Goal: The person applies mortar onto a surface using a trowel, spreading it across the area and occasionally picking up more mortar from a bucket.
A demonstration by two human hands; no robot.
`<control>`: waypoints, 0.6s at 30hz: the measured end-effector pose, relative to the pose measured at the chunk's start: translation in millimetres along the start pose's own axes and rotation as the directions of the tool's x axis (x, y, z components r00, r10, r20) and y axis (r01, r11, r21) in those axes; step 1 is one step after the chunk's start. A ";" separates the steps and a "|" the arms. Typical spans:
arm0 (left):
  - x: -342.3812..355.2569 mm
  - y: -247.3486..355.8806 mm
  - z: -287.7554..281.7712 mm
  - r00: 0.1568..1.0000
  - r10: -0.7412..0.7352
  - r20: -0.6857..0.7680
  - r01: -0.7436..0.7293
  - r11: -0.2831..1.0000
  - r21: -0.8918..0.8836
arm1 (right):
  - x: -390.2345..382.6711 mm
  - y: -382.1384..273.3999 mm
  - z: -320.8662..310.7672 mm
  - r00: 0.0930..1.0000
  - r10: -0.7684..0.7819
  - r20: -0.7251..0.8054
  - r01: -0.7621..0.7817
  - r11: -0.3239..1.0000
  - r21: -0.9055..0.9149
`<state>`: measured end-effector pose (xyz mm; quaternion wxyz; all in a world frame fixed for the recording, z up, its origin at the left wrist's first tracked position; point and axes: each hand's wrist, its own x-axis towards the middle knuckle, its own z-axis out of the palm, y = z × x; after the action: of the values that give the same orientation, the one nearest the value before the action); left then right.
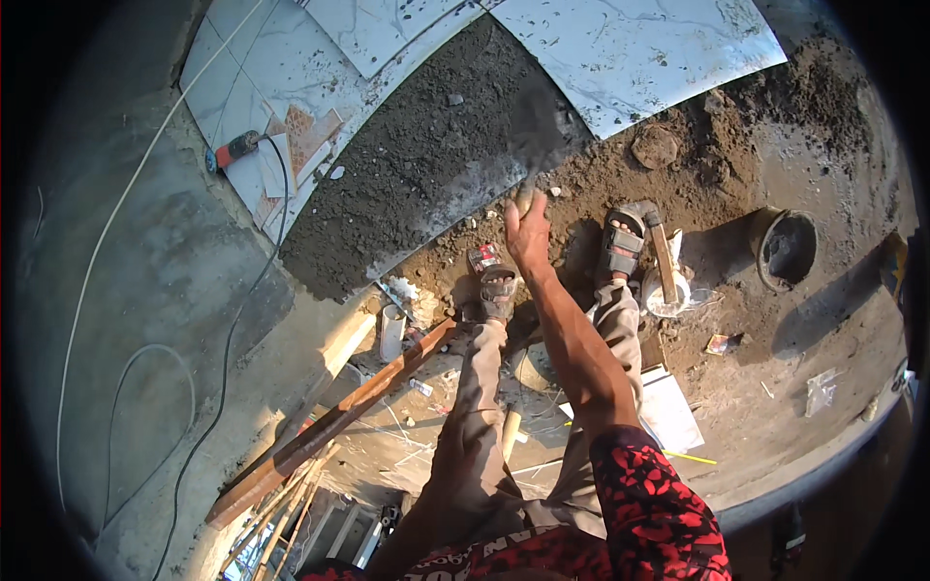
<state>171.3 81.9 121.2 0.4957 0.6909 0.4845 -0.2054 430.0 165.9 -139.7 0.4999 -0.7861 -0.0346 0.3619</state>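
Note:
My right hand (529, 230) is closed round the handle of a trowel (531, 192), whose motion-blurred blade is over the grey mortar bed (407, 165), near its lower edge. Large white marble-patterned tiles (639, 53) border the mortar above and to the left. Loose brown soil and rubble (697, 145) lie to the right of the blade. My sandalled feet stand on either side of my right hand. My left hand is out of sight; just some patterned fabric shows at the lower left edge.
A red power tool (235, 151) with a trailing cable lies at left. A hammer-like tool (664, 261) rests beside my right foot. A bucket (785, 250) stands at right. A wooden beam (358, 397) crosses the lower left, above debris and poles. Cables loop over the concrete (145, 290).

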 end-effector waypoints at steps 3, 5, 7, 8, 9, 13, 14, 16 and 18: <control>3.0 -31.6 11.0 0.993 0.116 0.029 -0.119 0.955 0.272 | -22.0 12.0 30.6 0.945 0.006 0.326 0.064 0.977 -0.204; 20.9 -23.2 11.4 0.955 -0.180 0.236 -0.023 0.748 0.663 | -27.8 -2.3 0.4 0.993 0.014 0.120 -0.011 1.000 -0.023; 23.5 -110.3 6.6 0.986 0.044 0.159 -0.152 0.618 0.771 | -31.7 -37.8 -4.7 0.974 0.034 -0.225 0.010 0.981 0.193; 25.6 -153.0 -14.5 0.973 0.078 0.216 -0.224 0.543 0.810 | -36.7 -37.7 19.5 0.962 0.042 -0.271 0.022 0.973 0.230; 27.2 -174.9 -18.8 0.950 0.111 0.293 -0.309 0.484 0.819 | -41.1 -18.5 35.0 0.945 0.049 -0.323 0.029 0.972 0.234; 48.5 -150.0 -14.1 0.961 -0.186 0.205 -0.023 0.686 0.727 | -69.9 32.8 53.1 0.992 0.071 0.108 -0.064 0.996 -0.067; 40.7 -156.2 -9.7 0.959 -0.232 0.161 0.049 0.697 0.715 | -82.6 12.5 43.2 0.996 0.088 0.004 -0.088 0.995 0.056; 49.9 -157.8 -11.7 0.964 -0.248 0.100 0.104 0.694 0.713 | -76.8 -25.3 23.5 0.960 0.116 -0.255 -0.043 0.960 0.278; 55.7 -153.9 -12.1 0.963 -0.237 0.125 0.049 0.615 0.787 | -67.9 -15.1 32.8 0.900 0.103 -0.424 0.034 0.952 0.304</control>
<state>59.3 124.6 9.0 0.1805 0.7690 0.3449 -0.5071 364.9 170.1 -99.0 0.6031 -0.7611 0.1481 0.1875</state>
